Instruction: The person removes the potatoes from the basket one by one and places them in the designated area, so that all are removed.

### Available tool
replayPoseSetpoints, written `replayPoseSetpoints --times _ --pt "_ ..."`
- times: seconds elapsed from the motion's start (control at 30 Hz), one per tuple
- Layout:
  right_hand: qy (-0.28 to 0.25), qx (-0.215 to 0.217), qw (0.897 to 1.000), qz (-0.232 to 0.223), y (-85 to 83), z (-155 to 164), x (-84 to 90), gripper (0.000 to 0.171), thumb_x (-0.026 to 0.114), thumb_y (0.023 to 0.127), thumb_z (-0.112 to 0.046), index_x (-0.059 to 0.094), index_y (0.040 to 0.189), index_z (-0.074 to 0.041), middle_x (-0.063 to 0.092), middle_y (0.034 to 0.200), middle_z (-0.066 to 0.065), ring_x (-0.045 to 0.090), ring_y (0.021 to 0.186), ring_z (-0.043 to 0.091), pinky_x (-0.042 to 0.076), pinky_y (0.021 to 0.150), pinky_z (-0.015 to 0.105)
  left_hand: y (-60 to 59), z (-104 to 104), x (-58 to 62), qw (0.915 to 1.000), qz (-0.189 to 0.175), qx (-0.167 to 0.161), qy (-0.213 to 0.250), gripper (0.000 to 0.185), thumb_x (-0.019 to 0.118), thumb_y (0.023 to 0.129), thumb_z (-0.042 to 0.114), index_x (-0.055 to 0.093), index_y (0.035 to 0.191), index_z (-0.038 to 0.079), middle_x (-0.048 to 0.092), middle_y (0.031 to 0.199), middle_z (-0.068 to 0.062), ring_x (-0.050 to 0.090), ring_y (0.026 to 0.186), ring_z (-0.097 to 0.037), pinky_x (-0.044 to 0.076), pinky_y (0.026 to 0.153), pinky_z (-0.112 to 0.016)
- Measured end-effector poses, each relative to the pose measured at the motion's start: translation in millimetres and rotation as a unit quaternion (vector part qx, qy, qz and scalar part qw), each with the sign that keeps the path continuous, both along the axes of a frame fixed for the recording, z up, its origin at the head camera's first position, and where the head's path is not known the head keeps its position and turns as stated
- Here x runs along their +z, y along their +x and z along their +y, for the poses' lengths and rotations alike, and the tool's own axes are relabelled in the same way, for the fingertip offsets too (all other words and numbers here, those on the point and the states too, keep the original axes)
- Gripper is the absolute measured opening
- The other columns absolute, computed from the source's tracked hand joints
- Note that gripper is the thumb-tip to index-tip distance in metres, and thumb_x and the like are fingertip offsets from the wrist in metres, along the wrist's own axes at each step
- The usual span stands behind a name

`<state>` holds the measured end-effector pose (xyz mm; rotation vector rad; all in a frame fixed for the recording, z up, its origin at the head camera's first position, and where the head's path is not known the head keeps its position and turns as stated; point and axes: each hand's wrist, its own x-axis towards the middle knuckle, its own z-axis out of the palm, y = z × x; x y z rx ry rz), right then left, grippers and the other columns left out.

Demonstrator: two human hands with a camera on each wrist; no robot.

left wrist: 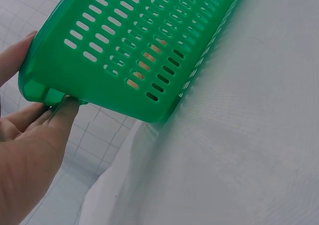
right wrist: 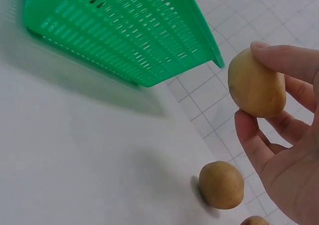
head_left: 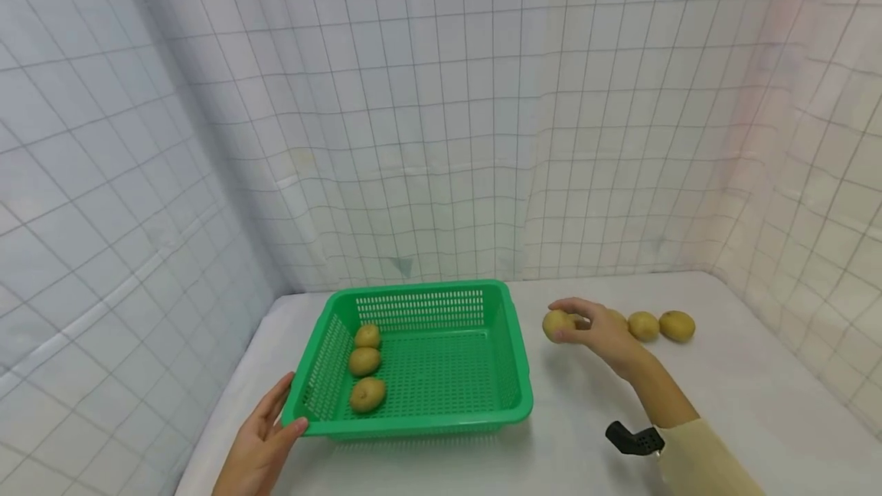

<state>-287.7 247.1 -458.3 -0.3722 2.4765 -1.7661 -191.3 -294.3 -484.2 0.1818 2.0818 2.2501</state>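
A green plastic basket [head_left: 413, 425] stands on the table with three potatoes [head_left: 367, 394] along its left side. At the basket's front left corner, my left hand [head_left: 258, 435] grips the rim; the left wrist view shows the thumb above and fingers [left wrist: 62, 117] beneath it. My right hand [head_left: 606, 339] pinches a potato [right wrist: 256, 83] between thumb and fingertips, raised above the table just right of the basket. In the head view the fingers partly cover this potato.
To the right of the held potato, three more potatoes [head_left: 644, 325] lie in a row on the white table [head_left: 572, 419], one partly behind my right hand. Grid-patterned white curtains [head_left: 427, 136] hang behind and at both sides. A black device [head_left: 634, 439] sits at my right wrist.
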Motion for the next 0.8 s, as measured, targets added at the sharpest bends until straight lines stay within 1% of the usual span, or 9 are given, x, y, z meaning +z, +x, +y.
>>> replayPoseSetpoints --times 0.07,0.13,0.2,0.3,0.4,0.5,0.6,0.73,0.8 --pt "0.0 -0.015 1.0 -0.003 2.8 3 -7.4 0.056 0.083 0.091 -0.027 0.062 0.139 -0.007 0.053 0.147 0.014 0.051 0.129 0.038 0.046 0.103 0.048 -1.1 0 0.1 1.0 -0.001 -0.001 -0.004 0.083 0.058 0.106 0.006 0.0 0.165 0.002 -0.007 0.169 -0.022 0.044 0.12 0.016 0.047 0.1 -0.017" --pt "-0.006 -0.015 1.0 -0.004 5.7 6 -14.4 0.057 0.083 0.091 -0.026 0.062 0.14 -0.005 0.05 0.15 0.016 0.049 0.13 0.037 0.047 0.102 0.045 -1.9 0 0.1 1.0 -0.004 0.001 -0.002 0.083 0.058 0.107 0.007 -0.001 0.165 0.003 -0.007 0.169 -0.022 0.045 0.12 0.016 0.047 0.099 -0.017" --pt "-0.007 -0.01 1.0 0.0 9.6 9 -21.5 0.058 0.081 0.093 -0.024 0.06 0.142 -0.001 0.045 0.154 0.02 0.048 0.131 0.04 0.05 0.1 0.043 -2.1 0 0.0 1.0 -0.004 0.002 0.0 0.084 0.058 0.106 0.006 -0.002 0.165 0.002 -0.008 0.169 -0.022 0.046 0.12 0.016 0.047 0.099 -0.018" --pt "-0.019 -0.015 1.0 -0.003 17.8 15 -29.9 0.058 0.08 0.094 -0.019 0.057 0.143 0.003 0.038 0.158 0.024 0.04 0.137 0.045 0.05 0.1 0.041 -2.4 0 -0.7 1.0 -0.008 -0.002 0.006 0.085 0.058 0.106 0.006 -0.003 0.165 0.001 -0.009 0.169 -0.023 0.047 0.121 0.014 0.048 0.099 -0.018" --pt "-0.023 -0.02 1.0 -0.004 22.7 19 -35.0 0.057 0.078 0.095 -0.017 0.056 0.143 0.005 0.04 0.155 0.026 0.039 0.138 0.046 0.051 0.099 0.039 -2.0 0 -1.1 1.0 -0.006 -0.003 0.007 0.085 0.058 0.106 0.004 -0.003 0.164 0.0 -0.009 0.168 -0.024 0.048 0.121 0.013 0.048 0.099 -0.018" --pt "-0.026 -0.034 0.999 -0.004 25.8 20 -39.4 0.056 0.079 0.094 -0.017 0.058 0.142 0.004 0.046 0.151 0.023 0.042 0.136 0.043 0.05 0.098 0.035 -1.7 -1 -1.4 1.0 0.0 -0.002 0.009 0.086 0.058 0.105 0.003 -0.004 0.164 -0.001 -0.009 0.168 -0.025 0.048 0.121 0.012 0.048 0.099 -0.018" --pt "-0.026 -0.051 0.998 -0.005 27.5 20 -44.9 0.056 0.079 0.094 -0.017 0.059 0.141 0.003 0.049 0.149 0.022 0.048 0.131 0.04 0.05 0.096 0.031 -1.7 -1 -1.6 0.9999 0.006 -0.002 0.012 0.085 0.058 0.105 0.002 -0.004 0.164 -0.002 -0.009 0.168 -0.026 0.049 0.122 0.011 0.048 0.1 -0.019" --pt "-0.034 -0.077 0.996 -0.027 30.8 19 -52.5 0.056 0.08 0.093 -0.016 0.058 0.142 0.002 0.05 0.148 0.021 0.054 0.125 0.037 0.051 0.093 0.033 -1.9 0 -2.2 0.9999 0.008 -0.002 0.012 0.084 0.057 0.105 0.001 -0.003 0.164 -0.002 -0.008 0.167 -0.026 0.049 0.122 0.011 0.048 0.099 -0.019" --pt "-0.035 -0.089 0.995 -0.039 32.6 18 -55.8 0.056 0.08 0.093 -0.015 0.058 0.142 0.001 0.051 0.148 0.021 0.054 0.123 0.035 0.049 0.094 0.036 -2.1 0 -2.4 0.9999 0.007 -0.003 0.011 0.084 0.057 0.105 0.001 -0.002 0.164 -0.002 -0.007 0.167 -0.026 0.049 0.122 0.011 0.048 0.099 -0.019"
